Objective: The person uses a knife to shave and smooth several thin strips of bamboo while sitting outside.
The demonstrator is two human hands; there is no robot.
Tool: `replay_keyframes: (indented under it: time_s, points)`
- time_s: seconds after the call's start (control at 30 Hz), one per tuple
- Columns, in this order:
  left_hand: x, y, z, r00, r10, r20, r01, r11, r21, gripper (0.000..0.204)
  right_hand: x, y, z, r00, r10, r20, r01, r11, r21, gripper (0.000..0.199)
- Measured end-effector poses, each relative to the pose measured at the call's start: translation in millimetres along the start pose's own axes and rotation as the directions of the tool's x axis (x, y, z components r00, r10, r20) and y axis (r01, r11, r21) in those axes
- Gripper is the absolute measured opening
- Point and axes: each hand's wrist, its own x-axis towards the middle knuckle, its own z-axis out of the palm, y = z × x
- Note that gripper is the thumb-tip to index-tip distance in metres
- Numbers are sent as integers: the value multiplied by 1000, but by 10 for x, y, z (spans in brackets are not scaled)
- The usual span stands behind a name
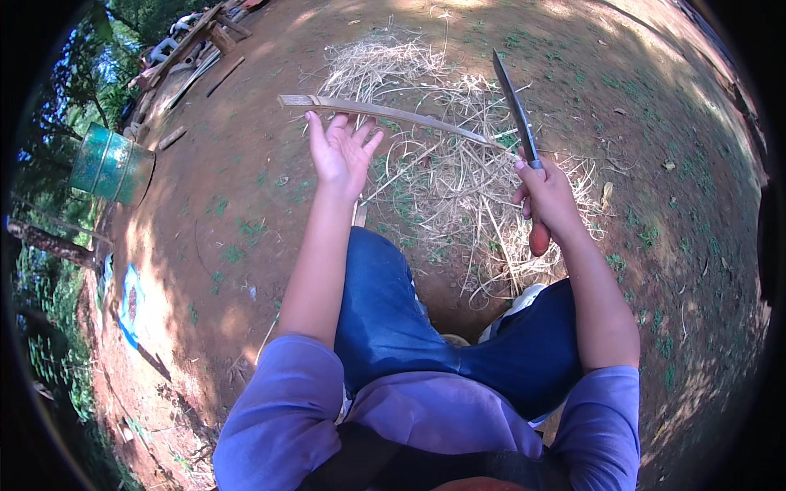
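Note:
My left hand (340,151) is raised with fingers spread and palm bare, just under a long, thin, pale bamboo strip (385,113). The strip runs from upper left to right, and its right end reaches the knife blade. Whether my fingertips touch the strip is unclear. My right hand (544,200) grips a long knife (514,102) by its reddish-brown handle, with the dark blade pointing up and away. My knees in blue trousers (385,311) are below both hands.
A heap of dry, pale shavings and strips (442,188) lies on the red earth in front of me. A green barrel (110,164) stands at the left. Wooden planks (192,45) lie at the upper left, and a blue-and-white object (129,303) lies on the ground.

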Motion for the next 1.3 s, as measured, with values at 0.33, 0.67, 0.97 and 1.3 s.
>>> replay_keyframes:
  time_s: [0.33,0.67,0.97,1.3]
  points:
    - [-474,151,-637,999,-19,46,23,997,-80,20,-322,-86,282,986,-45,161,62,993,-100,54]
    - [-676,-42,-484,974,-38,222,25,998,62,27,-951,-152,561,846,-273,459,382,910,-161,57]
    - [-818,-150,-339,902,-103,420,-18,961,274,31,-1268,-371,654,817,-274,507,420,886,-199,64]
    - [-869,-158,-224,821,-212,530,79,962,262,23,-1496,-444,628,781,-356,513,490,859,-150,64]
